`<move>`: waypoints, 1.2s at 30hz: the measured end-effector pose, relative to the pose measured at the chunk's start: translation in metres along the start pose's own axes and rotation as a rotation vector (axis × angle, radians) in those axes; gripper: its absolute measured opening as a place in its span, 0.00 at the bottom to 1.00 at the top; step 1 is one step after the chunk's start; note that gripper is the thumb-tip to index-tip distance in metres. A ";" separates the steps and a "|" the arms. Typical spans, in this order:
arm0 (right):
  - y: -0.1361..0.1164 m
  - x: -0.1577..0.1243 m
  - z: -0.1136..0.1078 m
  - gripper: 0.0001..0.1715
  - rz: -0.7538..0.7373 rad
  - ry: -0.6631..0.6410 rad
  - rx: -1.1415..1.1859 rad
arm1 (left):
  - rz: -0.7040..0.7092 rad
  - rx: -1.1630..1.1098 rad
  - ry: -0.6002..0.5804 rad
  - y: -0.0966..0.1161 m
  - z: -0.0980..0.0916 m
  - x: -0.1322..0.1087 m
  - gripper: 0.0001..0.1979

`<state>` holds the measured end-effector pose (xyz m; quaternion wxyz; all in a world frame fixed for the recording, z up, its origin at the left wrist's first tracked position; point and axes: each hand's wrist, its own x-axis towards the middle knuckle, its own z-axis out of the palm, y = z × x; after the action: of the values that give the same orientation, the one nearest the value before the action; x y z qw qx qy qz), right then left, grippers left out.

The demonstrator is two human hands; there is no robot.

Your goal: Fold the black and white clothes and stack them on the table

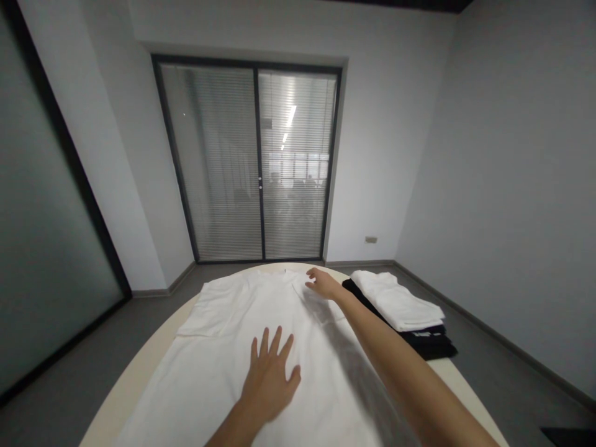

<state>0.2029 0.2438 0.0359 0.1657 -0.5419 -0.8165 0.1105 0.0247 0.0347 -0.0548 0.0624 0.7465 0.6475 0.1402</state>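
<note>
A white T-shirt [205,366] lies spread out over the table, its collar at the far edge and a sleeve out to the left. My left hand [270,375] rests on the middle of the shirt, palm down with fingers spread. Farther off, my right hand [322,284] reaches to the shirt's far right shoulder, near the collar. Its fingers are apart and bent slightly, and I see no cloth between them. My right forearm crosses above the right side of the shirt and hides part of it.
A pale round table [135,372] carries the shirt. On its right side sits a stack of folded clothes, a white garment [400,301] on top of black ones [431,344]. Beyond the table are a glass partition with blinds [223,167] and a wall socket [371,239].
</note>
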 end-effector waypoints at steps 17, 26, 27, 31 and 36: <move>-0.010 -0.077 0.041 0.24 0.067 0.097 -0.231 | -0.021 0.066 -0.019 0.006 -0.005 -0.003 0.32; 0.008 -0.083 0.065 0.38 0.142 -0.013 -0.182 | -0.009 0.080 0.005 0.003 0.001 -0.003 0.32; 0.012 -0.084 0.068 0.40 0.153 -0.045 -0.177 | -0.008 0.081 0.007 0.003 0.001 -0.003 0.32; 0.021 -0.082 0.071 0.43 0.148 -0.070 -0.165 | -0.006 0.080 0.003 0.001 0.003 -0.001 0.32; 0.020 -0.081 0.071 0.42 0.166 -0.064 -0.179 | 0.001 0.074 0.015 -0.001 0.004 -0.001 0.33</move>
<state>0.2213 0.1770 -0.0487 0.0808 -0.6163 -0.7804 0.0679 0.0248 0.0348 -0.0592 0.0300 0.7474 0.6524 0.1221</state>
